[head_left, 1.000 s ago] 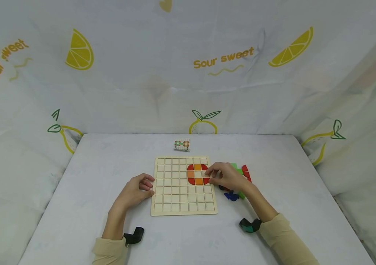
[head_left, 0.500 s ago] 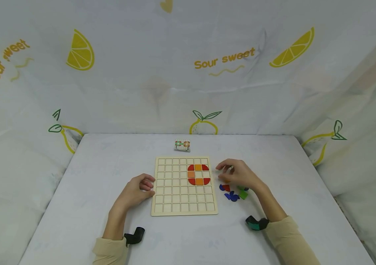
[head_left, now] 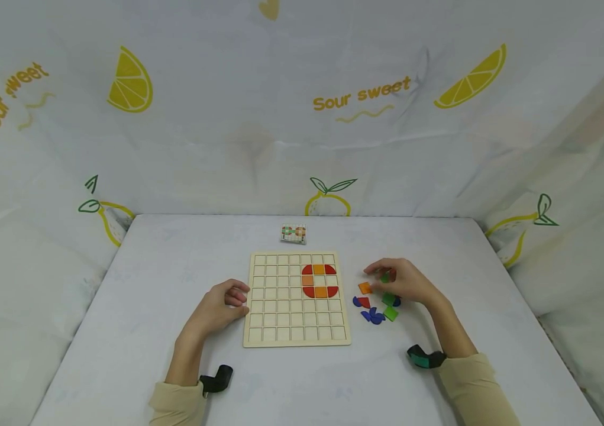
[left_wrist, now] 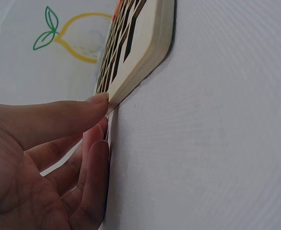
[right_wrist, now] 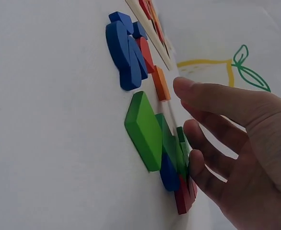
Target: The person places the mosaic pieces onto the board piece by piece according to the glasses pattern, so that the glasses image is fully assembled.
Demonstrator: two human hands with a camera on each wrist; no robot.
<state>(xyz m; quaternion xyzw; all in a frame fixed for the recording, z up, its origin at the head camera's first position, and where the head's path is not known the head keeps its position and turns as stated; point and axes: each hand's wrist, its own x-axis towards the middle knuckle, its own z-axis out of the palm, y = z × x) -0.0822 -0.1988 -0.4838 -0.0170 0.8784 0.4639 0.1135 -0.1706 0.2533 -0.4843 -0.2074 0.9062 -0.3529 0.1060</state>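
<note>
A pale wooden grid board [head_left: 283,319] lies on the table, with red quarter-round tiles [head_left: 309,292] and orange square tiles [head_left: 320,292] set in a C shape at its upper right. My left hand [head_left: 219,305] rests at the board's left edge, its thumb tip [left_wrist: 99,99] against the side and the other fingers loosely bent. Over the loose pieces right of the board, my right hand [head_left: 407,281] hovers with thumb and fingers apart, holding nothing. A loose orange square [head_left: 365,288] lies by its thumb. Green squares [right_wrist: 144,132] sit below the hand, which partly hides some pieces.
Blue rounded pieces [head_left: 375,316] and a red piece [head_left: 364,302] lie close beside the board's right edge. A small pattern card [head_left: 293,234] stands behind the board. White printed cloth [head_left: 200,148] hangs at the table's back edge.
My right hand has moved off the board's right edge, rightward to over the loose pieces, uncovering the orange square. My left hand has stayed at the board's edge.
</note>
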